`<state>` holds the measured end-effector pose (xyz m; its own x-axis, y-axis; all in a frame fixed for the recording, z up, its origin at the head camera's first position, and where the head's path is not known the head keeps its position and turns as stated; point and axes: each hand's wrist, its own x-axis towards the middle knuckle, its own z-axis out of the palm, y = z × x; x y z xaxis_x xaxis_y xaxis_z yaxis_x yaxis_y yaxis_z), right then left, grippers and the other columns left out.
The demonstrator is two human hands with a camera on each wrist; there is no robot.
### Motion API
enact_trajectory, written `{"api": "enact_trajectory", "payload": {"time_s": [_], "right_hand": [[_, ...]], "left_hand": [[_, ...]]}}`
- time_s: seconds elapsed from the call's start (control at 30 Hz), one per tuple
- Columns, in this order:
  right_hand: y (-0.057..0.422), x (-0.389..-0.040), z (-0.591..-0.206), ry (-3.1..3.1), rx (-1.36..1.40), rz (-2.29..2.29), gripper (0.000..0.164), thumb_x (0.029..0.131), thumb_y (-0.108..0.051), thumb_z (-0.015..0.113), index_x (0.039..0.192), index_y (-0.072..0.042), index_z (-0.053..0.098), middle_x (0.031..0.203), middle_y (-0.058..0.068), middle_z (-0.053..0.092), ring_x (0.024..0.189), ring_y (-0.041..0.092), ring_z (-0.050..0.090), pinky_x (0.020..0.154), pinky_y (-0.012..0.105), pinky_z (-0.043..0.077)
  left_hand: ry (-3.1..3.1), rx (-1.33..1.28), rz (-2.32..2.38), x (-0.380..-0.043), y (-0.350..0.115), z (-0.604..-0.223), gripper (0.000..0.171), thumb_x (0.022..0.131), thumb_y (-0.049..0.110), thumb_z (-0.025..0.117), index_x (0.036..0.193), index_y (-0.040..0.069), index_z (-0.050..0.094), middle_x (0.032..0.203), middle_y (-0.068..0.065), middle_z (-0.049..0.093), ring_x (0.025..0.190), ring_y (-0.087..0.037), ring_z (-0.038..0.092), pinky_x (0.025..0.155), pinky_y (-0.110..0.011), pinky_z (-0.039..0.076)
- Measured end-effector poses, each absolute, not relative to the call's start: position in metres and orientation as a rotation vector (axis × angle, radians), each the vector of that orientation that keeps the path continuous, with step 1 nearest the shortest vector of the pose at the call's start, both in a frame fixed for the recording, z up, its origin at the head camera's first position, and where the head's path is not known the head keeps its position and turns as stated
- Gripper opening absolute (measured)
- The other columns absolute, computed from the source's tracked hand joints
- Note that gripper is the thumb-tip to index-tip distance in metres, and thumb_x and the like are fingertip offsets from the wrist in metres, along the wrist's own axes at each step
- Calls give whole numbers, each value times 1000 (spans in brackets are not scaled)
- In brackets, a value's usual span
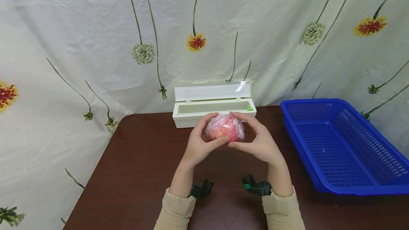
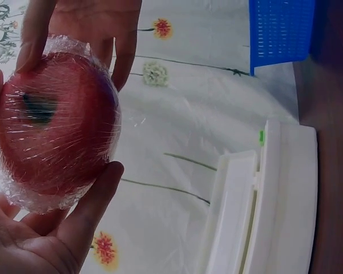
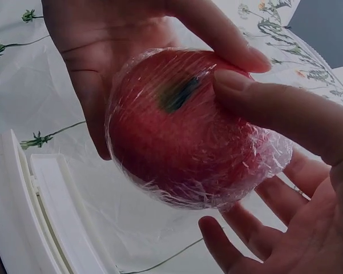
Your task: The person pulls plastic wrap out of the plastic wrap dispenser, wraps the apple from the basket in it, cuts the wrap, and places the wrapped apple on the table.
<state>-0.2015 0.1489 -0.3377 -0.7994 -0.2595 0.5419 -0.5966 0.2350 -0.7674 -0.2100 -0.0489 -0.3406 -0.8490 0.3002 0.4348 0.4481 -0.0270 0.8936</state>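
Note:
A red apple (image 1: 224, 127) wrapped in crinkled clear plastic film is held up above the table, between both hands. My left hand (image 1: 198, 147) grips it from the left with curled fingers and thumb. On the other side, my right hand (image 1: 262, 145) holds it the same way, the two thumbs close together at the near side. The left wrist view shows the apple (image 2: 57, 123) with film stretched over its dark stem hollow. In the right wrist view, film bunches along the lower right of the apple (image 3: 177, 131).
Behind the hands stands a long white box (image 1: 188, 120) with its hinged lid (image 1: 211, 91) raised and a small green piece (image 1: 250, 109) at its right end. A blue slotted basket (image 1: 303, 155) sits on the right of the dark brown table (image 1: 137, 173). Flowered cloth (image 1: 105, 27) hangs behind.

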Motion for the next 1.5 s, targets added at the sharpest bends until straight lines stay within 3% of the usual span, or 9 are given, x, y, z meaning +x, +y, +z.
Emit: {"api": "enact_trajectory", "payload": {"time_s": [0.23,0.37,0.47,0.63,0.8,1.03,1.3,1.5], "right_hand": [[151,-202,-339,-2141,841,1692,69,75,-3,78,137,-9,47,134,8,50,116,21,48,92,28,45],[149,-205,-340,-2088,872,1742,52,88,-9,65,137,-3,46,134,13,48,112,19,50,87,26,48],[146,-206,-341,-2079,847,1798,51,93,-21,60,137,-3,45,133,14,49,105,19,53,79,27,52],[142,-209,-343,-2112,754,1855,62,88,-35,65,139,-6,44,131,15,50,101,23,55,75,28,54],[139,-210,-343,-2121,667,1890,59,88,-29,67,137,-4,46,120,20,55,95,23,57,74,28,54],[138,-212,-345,-2121,602,1930,54,88,-30,67,131,-1,52,116,20,59,91,21,58,72,29,54],[138,-216,-347,-2143,679,1976,65,87,-36,67,138,-3,44,124,21,53,101,24,55,78,28,53],[141,-215,-347,-2114,836,1903,86,76,-24,79,146,-11,32,142,14,39,120,29,46,94,36,45]], "left_hand": [[-2060,-828,-2011,-199,-44,-326,62,74,-5,74,129,-5,45,119,-23,53,102,-28,54,77,-33,53],[-2052,-801,-1997,-198,-41,-327,62,73,-4,76,128,-4,46,120,-22,53,101,-28,55,78,-35,53],[-2032,-782,-1993,-202,-40,-333,64,73,1,78,129,-3,47,121,-21,53,101,-28,55,78,-35,54],[-1949,-782,-2039,-213,-39,-351,69,73,11,81,132,0,47,125,-20,52,101,-30,56,78,-35,54],[-1902,-779,-2036,-215,-38,-355,68,73,22,82,131,6,50,123,-15,54,99,-27,58,76,-35,55],[-1901,-763,-2023,-216,-37,-355,65,73,24,82,129,9,53,121,-12,56,99,-27,58,76,-35,55],[-1938,-727,-2022,-219,-40,-355,62,75,10,80,130,8,52,123,-12,55,102,-28,56,78,-35,54],[-1955,-691,-1998,-221,-44,-355,65,74,22,81,131,9,52,125,-10,55,104,-27,56,80,-38,53]]}}
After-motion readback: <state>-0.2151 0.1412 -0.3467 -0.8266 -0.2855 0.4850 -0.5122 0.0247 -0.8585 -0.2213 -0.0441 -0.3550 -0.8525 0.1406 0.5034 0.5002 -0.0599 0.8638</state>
